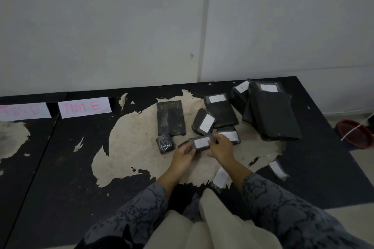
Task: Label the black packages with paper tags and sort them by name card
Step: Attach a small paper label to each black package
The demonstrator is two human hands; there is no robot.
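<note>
My left hand (183, 156) grips the near-left end of a small black package (199, 143) that carries a white paper tag. My right hand (221, 146) pinches its right end, fingers on the tag's edge. Behind it lie several black packages: an untagged long one (171, 117), a small untagged one (165, 144), a tagged one (204, 122), another tagged one (221, 110), one partly under my right hand (232, 134), and a tagged stack (271, 111) at the right. A name card reading "TIME" (85, 107) and a second pink-lettered card (23, 111) stand at the far left.
The black table (60, 168) has a large worn pale patch in the middle. Two loose paper tags (220, 177) (278, 169) lie near my right forearm. A red bowl (355, 133) sits off the table's right edge. A grey wall rises behind.
</note>
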